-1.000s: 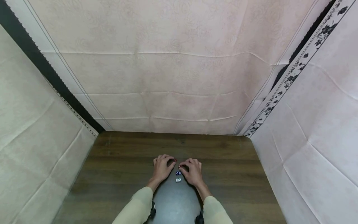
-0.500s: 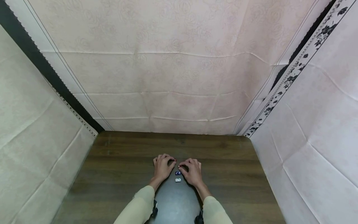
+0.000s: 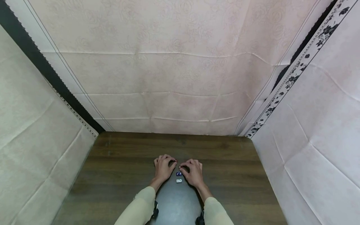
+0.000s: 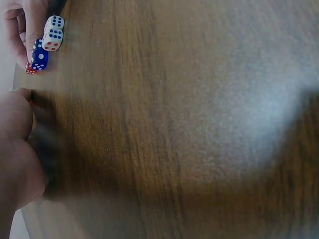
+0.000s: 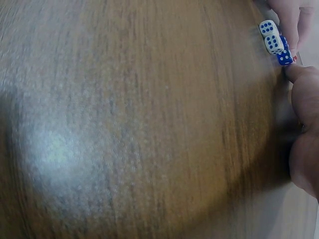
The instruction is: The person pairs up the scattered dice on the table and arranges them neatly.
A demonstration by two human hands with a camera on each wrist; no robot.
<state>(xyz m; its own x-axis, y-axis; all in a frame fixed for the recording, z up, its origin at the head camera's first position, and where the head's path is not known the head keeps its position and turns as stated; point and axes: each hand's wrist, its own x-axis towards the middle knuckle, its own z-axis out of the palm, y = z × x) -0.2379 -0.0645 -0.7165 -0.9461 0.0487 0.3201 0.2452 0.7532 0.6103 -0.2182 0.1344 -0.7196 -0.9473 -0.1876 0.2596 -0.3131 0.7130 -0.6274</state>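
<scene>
My left hand (image 3: pixel 163 168) pinches a small red die (image 3: pixel 176 161) between thumb and fingers, over the middle of the wooden table. Slightly nearer to me on the right, my right hand (image 3: pixel 194 172) pinches another red die (image 3: pixel 180 167). Just below it, between the hands, lie two blue dice (image 3: pixel 179 174) side by side. Nearest to me is a pair of white dice (image 3: pixel 179 181), also side by side. In the left wrist view, the white dice (image 4: pixel 53 36) show blue and red pips, and the blue die (image 4: pixel 40 56) shows white pips.
The wooden table (image 3: pixel 126 168) extends around both hands, with light glare near its front. Pale patterned cloth (image 3: pixel 180 78) hangs behind it, and more cloth (image 3: pixel 309 156) stands along its sides. Dark wrist straps show under both cream sleeves (image 3: pixel 137 206).
My left forearm has shifted slightly to the right. Both hands stay almost still, each with its red die, and the blue and white dice keep their rows.
</scene>
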